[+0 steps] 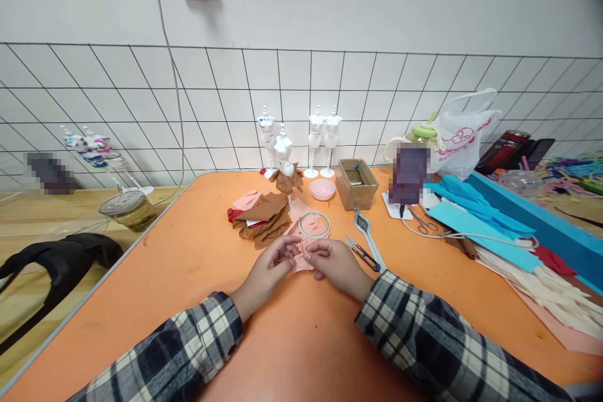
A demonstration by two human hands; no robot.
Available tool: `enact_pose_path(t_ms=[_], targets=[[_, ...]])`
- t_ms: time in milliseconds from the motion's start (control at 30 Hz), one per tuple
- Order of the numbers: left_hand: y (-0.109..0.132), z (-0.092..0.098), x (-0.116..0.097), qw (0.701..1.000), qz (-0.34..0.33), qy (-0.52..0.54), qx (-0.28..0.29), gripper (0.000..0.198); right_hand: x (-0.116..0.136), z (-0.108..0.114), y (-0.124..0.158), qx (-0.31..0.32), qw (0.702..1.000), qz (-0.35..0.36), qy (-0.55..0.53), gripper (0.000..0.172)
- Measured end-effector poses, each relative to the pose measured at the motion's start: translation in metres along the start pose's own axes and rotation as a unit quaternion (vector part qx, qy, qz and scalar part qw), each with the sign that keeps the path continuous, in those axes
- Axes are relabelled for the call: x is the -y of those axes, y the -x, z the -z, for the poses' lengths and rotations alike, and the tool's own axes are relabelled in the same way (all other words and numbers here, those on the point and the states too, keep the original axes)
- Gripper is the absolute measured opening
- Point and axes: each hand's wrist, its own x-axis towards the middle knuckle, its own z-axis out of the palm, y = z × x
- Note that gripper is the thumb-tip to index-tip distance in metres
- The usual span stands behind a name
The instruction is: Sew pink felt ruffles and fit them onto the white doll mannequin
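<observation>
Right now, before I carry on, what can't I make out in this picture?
- Head view: part of the pink cloth, covered by the left hand and right hand; its folds are too small to read.
- Head view: the cardboard box's lower inside, hidden by its near wall.
- Head view: the dark upright thing, blurred into blocks.
- Head view: the plaid sleeves, cut off by the bottom edge.

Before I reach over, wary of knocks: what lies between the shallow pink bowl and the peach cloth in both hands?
In the head view, a round, pale-rimmed object lies between the bowl and held cloth, with peach cloth pieces inside.
</observation>
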Motion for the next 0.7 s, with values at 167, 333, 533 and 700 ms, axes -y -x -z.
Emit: enact_pose_path(t_ms=[167,333,533,700], targets=[[-0.002,-0.001,0.005,0.997,0.055,0.054,0.031,0.038,0.001,0.001,-0.001,-0.029,1.0,-0.005,-0.002,0.027],[-0.002,0.005,0.004,0.991,0.088,0.083,0.061,0.037,0.004,0.011,-0.003,0.015,0.998,-0.054,0.008,0.025],[-0.003,-0.002,0.002,0.999,0.01,-0.043,-0.006,0.029,0.001,0.011,-0.002,0.003,0.998,0.002,0.069,0.014],[-0.007,-0.001,0.008,0.997,0.037,-0.064,-0.013,0.027,-0.001,0.009,-0.003,-0.012,0.994,0.029,0.101,0.017]])
